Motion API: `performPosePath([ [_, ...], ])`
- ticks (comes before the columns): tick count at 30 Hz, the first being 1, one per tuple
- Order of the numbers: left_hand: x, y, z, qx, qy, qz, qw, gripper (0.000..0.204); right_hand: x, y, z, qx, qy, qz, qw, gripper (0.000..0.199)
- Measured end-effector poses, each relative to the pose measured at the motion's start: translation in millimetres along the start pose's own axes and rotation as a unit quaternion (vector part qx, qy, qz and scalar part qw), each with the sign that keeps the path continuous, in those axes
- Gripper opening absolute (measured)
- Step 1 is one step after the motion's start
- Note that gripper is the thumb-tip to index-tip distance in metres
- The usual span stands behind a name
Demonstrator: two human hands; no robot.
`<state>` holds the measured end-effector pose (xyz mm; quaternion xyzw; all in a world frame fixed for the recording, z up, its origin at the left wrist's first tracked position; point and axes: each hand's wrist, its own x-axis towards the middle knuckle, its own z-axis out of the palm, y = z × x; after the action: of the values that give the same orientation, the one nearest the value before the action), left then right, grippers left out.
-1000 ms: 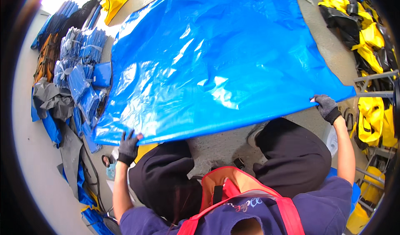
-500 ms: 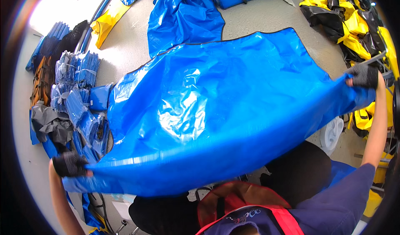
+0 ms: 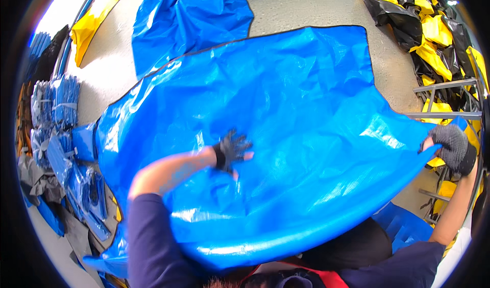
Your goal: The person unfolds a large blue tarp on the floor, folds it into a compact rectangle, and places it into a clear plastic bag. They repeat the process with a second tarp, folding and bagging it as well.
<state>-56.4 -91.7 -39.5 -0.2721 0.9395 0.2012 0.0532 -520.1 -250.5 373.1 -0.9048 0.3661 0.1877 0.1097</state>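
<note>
A large glossy blue tarpaulin sheet with a dark-bound edge spreads before me and drapes over my lap. My left hand, in a grey and black fingerless glove, rests on the middle of the sheet with its fingers spread. At the right, my right hand, gloved the same way, is closed on a corner of the sheet and pulls it taut. The sheet's near left corner hangs loose beside my left upper arm.
Crumpled blue sheeting lies beyond on the grey floor. Clear-wrapped blue bundles are stacked at left near a yellow piece. Yellow and black sheets pile up at right, beside a metal frame.
My left hand has let go of the near left corner and moved to the middle of the sheet. My right hand still grips its corner, slightly lower in view.
</note>
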Motion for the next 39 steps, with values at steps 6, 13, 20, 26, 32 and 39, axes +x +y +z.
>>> performPosePath([
  [6, -8, 86, 129, -0.244, 0.052, 0.021, 0.968, 0.098, 202, -2, -6, -0.032, -0.05, 0.102, 0.993, 0.043],
  [13, -115, -69, 77, -0.08, -0.031, -0.241, 0.967, 0.087, 426, 26, 95, -0.057, -0.105, -0.025, 0.992, 0.059],
  [20, -265, -11, -24, -0.183, -0.208, -0.289, 0.916, 0.079, 533, 39, 218, -0.084, -0.078, 0.008, 0.993, 0.054],
  [26, -429, 177, -148, -0.349, -0.269, -0.569, 0.694, 0.073, 566, 67, 267, -0.114, -0.056, 0.062, 0.99, 0.041],
  [32, -522, 348, -97, -0.301, -0.071, -0.856, 0.414, 0.067, 580, 85, 283, -0.15, -0.137, 0.139, 0.969, 0.042],
  [39, -522, 391, 53, -0.207, 0.166, -0.936, 0.233, 0.06, 589, 136, 311, -0.165, -0.103, 0.179, 0.964, 0.047],
])
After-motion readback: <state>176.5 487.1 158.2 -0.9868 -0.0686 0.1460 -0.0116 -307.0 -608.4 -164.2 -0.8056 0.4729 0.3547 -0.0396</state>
